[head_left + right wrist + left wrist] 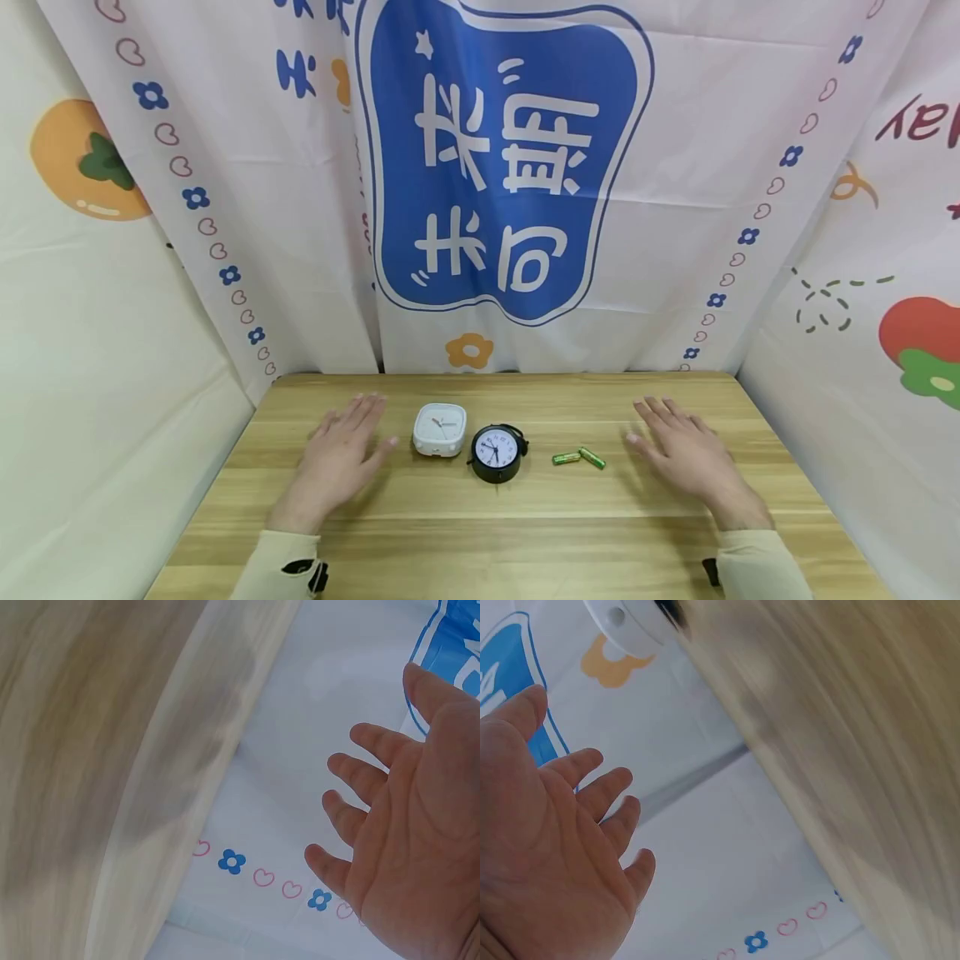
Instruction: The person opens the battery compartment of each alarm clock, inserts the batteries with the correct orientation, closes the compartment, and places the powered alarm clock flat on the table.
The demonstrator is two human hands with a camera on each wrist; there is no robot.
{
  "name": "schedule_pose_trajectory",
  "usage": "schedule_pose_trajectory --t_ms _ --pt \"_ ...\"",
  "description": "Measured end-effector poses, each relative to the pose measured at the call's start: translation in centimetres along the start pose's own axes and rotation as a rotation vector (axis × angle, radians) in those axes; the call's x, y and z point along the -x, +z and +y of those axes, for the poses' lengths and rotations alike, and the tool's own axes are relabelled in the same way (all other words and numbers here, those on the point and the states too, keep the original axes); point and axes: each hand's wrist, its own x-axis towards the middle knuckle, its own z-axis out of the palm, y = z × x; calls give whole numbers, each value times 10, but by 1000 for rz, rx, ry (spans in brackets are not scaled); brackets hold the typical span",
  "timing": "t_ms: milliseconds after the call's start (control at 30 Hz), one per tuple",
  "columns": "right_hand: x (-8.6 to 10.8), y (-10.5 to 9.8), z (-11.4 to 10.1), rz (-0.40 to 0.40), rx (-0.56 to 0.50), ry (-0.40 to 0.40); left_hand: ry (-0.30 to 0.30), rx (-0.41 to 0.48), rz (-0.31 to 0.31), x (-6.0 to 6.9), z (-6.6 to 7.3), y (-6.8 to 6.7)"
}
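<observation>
While both hands were held away from everything, the white clock (439, 430) lay face up on the worktop (495, 550), a little left of the middle and nearest to the left hand, though apart from it. Just to its right, and slightly nearer the person, was the black alarm clock (496, 454), its pale dial turned upward. Further right lay one green battery (566, 458), with a second battery (592, 457) set at an angle beside it, their near ends touching or almost so. These two were the things nearest to the right hand.

The left hand (341, 454) was palm down to the left of the white clock, its fingers extended and relaxed, gripping nothing. The right hand (686, 454) matched it beyond the batteries, its fingers likewise extended and holding nothing. Shadows in the wrist views suggested that both hovered above the wood.

As for progress, both batteries lay loose outside the clocks, and neither clock was being handled. Whether either clock had batteries inside could not be seen, as their backs were hidden. By my judgement the work was at a pause, either unstarted or complete; nothing settled which.

Around the hands showed two pale sleeves (277, 558), and behind the worktop's far edge hung a white printed cloth (712, 83) with a large blue panel (517, 208).
</observation>
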Motion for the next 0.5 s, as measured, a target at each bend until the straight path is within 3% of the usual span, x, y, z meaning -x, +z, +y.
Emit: schedule_pose_trajectory --t_ms 300,500 --pt "-3 2 -14 2 0 -26 83 40 -3 -7 27 6" --pt "-6 7 -19 1 2 -35 144 34 -64 -20 51 14"
